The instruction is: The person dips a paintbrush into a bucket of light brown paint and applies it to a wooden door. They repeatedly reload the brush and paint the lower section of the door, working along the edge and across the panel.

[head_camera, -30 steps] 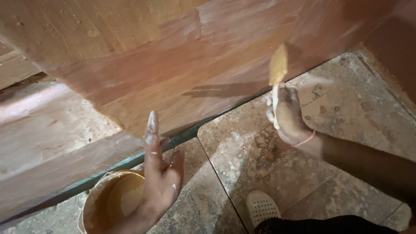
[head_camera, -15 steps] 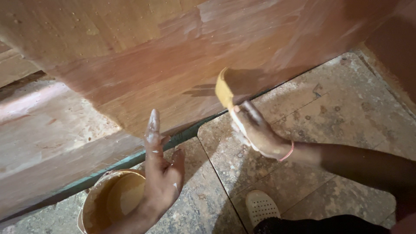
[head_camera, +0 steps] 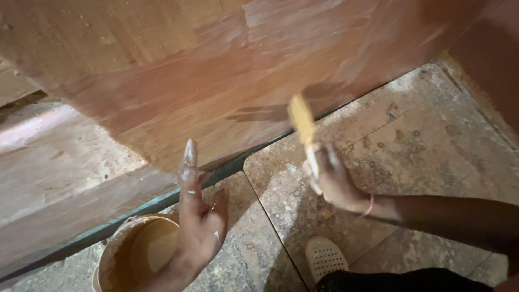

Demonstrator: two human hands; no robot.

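Note:
My right hand grips the handle of a paintbrush whose tan bristles point up against the lower edge of a large reddish-brown wooden panel; the brush is blurred. My left hand is held up, fingers together and stretched, paint on the fingertips, holding nothing. It hovers just right of a paint bucket with tan paint inside, at the bottom left.
The floor is mottled stone tile with dark joints. A green strip runs along the base of the panel. A white perforated shoe shows at the bottom centre. More pale wood lies at the left.
My right hand has swung the brush leftward from the right and then back toward the centre along the panel's lower edge. My left hand and the bucket have stayed put.

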